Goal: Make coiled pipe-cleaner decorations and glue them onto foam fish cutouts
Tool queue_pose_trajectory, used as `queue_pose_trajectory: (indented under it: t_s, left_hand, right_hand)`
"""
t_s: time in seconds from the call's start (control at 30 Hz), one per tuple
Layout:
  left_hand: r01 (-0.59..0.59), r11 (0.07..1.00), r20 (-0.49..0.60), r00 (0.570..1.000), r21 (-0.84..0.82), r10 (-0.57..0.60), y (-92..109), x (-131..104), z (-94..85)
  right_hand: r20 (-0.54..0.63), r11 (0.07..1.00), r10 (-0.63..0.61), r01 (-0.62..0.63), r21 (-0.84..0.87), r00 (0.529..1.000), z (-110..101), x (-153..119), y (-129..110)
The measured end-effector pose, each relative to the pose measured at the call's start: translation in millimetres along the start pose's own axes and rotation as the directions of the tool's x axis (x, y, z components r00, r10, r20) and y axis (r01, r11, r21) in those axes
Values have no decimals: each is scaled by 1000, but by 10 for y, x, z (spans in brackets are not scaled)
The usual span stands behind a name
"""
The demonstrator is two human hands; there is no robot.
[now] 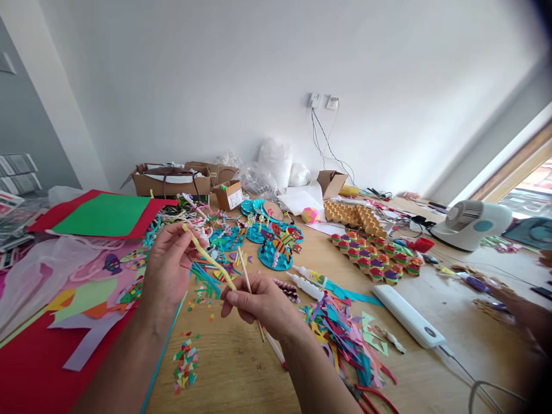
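Observation:
A fuzzy yellow pipe cleaner [211, 260] stretches at a slant between my two hands. My left hand [166, 264] pinches its upper end between thumb and fingertips. Closed around its lower end is my right hand [261, 302], which also grips a thin pale wooden stick [244, 267]. The stick pokes out above and below the fingers; its middle is hidden. Behind the hands lie blue paper plates [271, 257] with colourful paper fish. Small coloured paper scraps [186, 363] are scattered on the table below my left hand.
Glue bottles [307, 286], cut paper strips [340, 330] and red-handled pliers [373, 397] lie on the right. Beyond are painted egg cartons [375, 253], a white power strip [409, 316] and a fan [474, 224]. Another person's hand [513, 299] reaches in at far right. Coloured sheets [101, 214] cover the left.

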State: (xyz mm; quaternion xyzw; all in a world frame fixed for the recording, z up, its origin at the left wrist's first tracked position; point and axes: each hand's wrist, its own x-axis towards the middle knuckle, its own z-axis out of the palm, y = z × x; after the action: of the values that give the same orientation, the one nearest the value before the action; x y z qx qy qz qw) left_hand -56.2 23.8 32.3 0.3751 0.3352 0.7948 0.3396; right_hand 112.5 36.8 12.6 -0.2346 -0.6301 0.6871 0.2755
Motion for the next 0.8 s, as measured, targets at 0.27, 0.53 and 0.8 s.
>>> queue_pose_trajectory:
  t_s: [0.27,0.53,0.8]
  left_hand:
    - [-31,1000,-72,997,4,31,34,40,-44]
    - [-14,1000,-68,998,10,14,71,40,-57]
    - [221,952,212,940,213,-266,-64,-202,167]
  right_hand:
    - [-103,1000,-18,18,-4,995,-29,56,38]
    - [-193,852,-229,101,-514,954,-114,-71,-123]
    - [-79,512,-535,249,-822,841,-42,-279,-387]
